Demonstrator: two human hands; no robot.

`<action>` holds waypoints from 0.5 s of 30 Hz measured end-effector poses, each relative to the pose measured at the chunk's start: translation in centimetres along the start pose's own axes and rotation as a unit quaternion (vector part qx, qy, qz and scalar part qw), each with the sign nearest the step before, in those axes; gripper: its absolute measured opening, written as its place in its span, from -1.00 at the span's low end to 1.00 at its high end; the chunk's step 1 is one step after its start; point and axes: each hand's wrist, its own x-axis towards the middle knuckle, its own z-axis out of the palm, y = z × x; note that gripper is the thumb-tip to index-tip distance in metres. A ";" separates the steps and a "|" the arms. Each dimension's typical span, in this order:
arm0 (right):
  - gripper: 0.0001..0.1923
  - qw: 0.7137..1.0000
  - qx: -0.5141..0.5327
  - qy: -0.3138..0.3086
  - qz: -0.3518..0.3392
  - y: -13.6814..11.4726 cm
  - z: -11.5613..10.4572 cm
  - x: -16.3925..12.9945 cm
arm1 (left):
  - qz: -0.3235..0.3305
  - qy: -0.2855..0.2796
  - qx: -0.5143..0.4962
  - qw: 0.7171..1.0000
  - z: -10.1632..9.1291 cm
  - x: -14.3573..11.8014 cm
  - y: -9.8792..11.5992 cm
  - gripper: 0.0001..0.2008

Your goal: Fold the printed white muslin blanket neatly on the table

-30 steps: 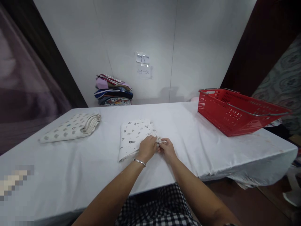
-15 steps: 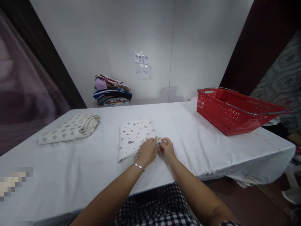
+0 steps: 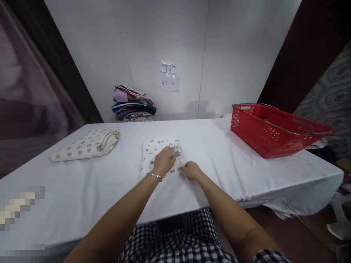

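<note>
A white folded cloth (image 3: 152, 147) with small grey and brown prints lies in front of me on the table. My left hand (image 3: 163, 160) is closed on gathered upper layers at its right side, lifting them a little. A bracelet (image 3: 155, 176) circles my left wrist. Low at the cloth's right edge, my right hand (image 3: 192, 170) pinches the lower layers near the corner. The fingertips of that hand are partly hidden. To the left rests another folded white cloth (image 3: 85, 147) with grey motifs, its layered edge curled over.
A red plastic basket (image 3: 270, 135) with metal handles stands at the right on the white-covered table (image 3: 109, 197). Behind the table's far edge is a stack of folded fabrics (image 3: 134, 104). Two paper labels (image 3: 168, 75) hang on the wall.
My left hand has moved up and left, pulling the gathered upper layers away from my right hand. My right hand stays near the cloth's right corner. The camera view has shifted slightly.
</note>
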 end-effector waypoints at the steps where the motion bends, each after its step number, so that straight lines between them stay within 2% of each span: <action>1: -0.68 1.000 0.015 -0.003 0.013 -0.3 0.2 0.2 | 0.003 0.002 -0.001 1.000 -0.1 0.0 0.0 -0.71; 5: -0.68 0.995 0.100 0.000 0.016 -1.2 0.8 0.5 | 0.013 0.002 0.001 1.000 -0.3 0.0 -0.2 -0.70; 10: -0.87 0.975 0.223 -0.004 0.011 -0.7 0.1 -1.2 | 0.044 0.001 0.013 0.999 -0.7 -0.6 -0.3 -0.70; 12: -0.86 0.959 0.282 -0.003 0.008 -0.4 -0.1 -2.0 | 0.065 -0.009 0.017 0.998 -0.3 -1.0 0.1 -0.71; 15: -0.77 0.913 0.409 0.004 -0.004 -0.1 0.2 -2.7 | 0.086 -0.031 0.020 0.996 0.7 -1.7 1.2 -0.74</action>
